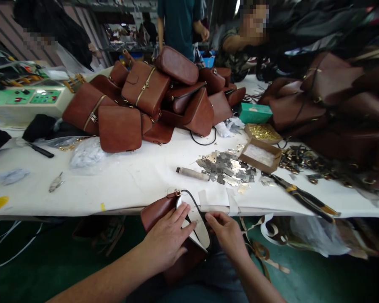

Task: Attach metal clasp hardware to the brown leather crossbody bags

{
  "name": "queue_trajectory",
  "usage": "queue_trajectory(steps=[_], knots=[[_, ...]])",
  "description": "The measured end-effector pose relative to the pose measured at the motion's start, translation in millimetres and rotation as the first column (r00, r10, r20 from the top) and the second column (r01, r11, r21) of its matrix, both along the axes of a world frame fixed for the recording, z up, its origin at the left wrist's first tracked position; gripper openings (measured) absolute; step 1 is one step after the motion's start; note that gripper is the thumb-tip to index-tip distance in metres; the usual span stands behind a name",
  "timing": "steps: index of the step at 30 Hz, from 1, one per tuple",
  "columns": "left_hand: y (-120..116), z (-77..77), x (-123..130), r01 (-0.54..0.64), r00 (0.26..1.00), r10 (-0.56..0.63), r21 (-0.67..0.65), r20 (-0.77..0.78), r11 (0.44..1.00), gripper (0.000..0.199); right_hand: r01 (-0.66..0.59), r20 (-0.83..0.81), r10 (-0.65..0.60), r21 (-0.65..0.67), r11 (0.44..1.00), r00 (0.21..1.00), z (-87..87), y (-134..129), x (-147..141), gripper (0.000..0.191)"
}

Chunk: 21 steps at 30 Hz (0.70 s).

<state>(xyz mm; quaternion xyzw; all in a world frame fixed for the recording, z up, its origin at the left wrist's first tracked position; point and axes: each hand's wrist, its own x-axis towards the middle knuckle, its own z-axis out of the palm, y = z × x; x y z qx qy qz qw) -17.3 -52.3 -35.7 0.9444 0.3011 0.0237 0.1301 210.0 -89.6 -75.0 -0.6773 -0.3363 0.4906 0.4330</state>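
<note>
A brown leather bag (pixel 158 211) with a pale inner panel (pixel 201 230) rests over my lap at the table's front edge. My left hand (pixel 169 235) lies on the bag with its fingers spread, the fingertips on the pale panel. At the panel's right side, beside its dark rim, is my right hand (pixel 225 231); its thumb and fingers are pinched together, and what they hold, if anything, is too small to make out. A dark cord curves over the top of the panel.
Brown bags (pixel 120 128) are piled across the table (pixel 139 179). Metal plates (pixel 225 166) lie ahead, near a wrapped rod (pixel 194 174), a cardboard box (pixel 260 155) and yellow-black pliers (pixel 303 198). More bags (pixel 331 92) fill the right side. People stand beyond the table.
</note>
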Motion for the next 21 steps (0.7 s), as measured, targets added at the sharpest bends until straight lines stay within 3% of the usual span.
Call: queue_trajectory(steps=[2, 5, 8, 11, 16, 18, 21], knots=[[0.8, -0.4, -2.4, 0.003, 1.000, -0.002, -0.017, 0.009, 1.000, 0.081, 0.003, 0.317, -0.026, 0.071, 0.997, 0.948, 14.7, 9.3, 30.2, 0.042], [1.3, -2.5, -5.3, 0.010, 1.000, -0.009, -0.034, 0.025, 0.999, 0.080, -0.040, 0.685, -0.135, 0.233, 0.972, 0.716, 30.1, 43.2, 74.8, 0.041], [2.1, -3.7, -6.8, 0.013, 0.999, -0.011, -0.043, 0.033, 0.999, 0.079, -0.158, 0.868, -0.018, 0.110, 0.981, 0.497, 31.2, 85.0, 102.8, 0.037], [3.7, -1.1, -7.1, 0.019, 0.999, -0.017, -0.060, 0.031, 0.998, 0.079, -0.190, 0.912, 0.112, -0.039, 0.981, 0.394, 23.9, 111.8, 112.8, 0.032], [7.0, 6.2, -7.8, 0.029, 0.999, -0.028, -0.089, 0.016, 0.996, 0.080, -0.153, 0.918, 0.100, -0.044, 0.987, 0.383, 17.0, 115.9, 120.2, 0.033], [7.8, 6.7, -8.5, 0.033, 0.999, -0.033, -0.097, 0.006, 0.995, 0.082, -0.138, 0.899, 0.033, 0.031, 0.990, 0.437, 19.5, 111.4, 122.7, 0.032], [8.1, 4.9, -9.7, 0.037, 0.999, -0.037, -0.093, 0.009, 0.995, 0.084, -0.136, 0.817, -0.129, 0.245, 0.960, 0.562, 30.1, 101.2, 117.1, 0.029]])
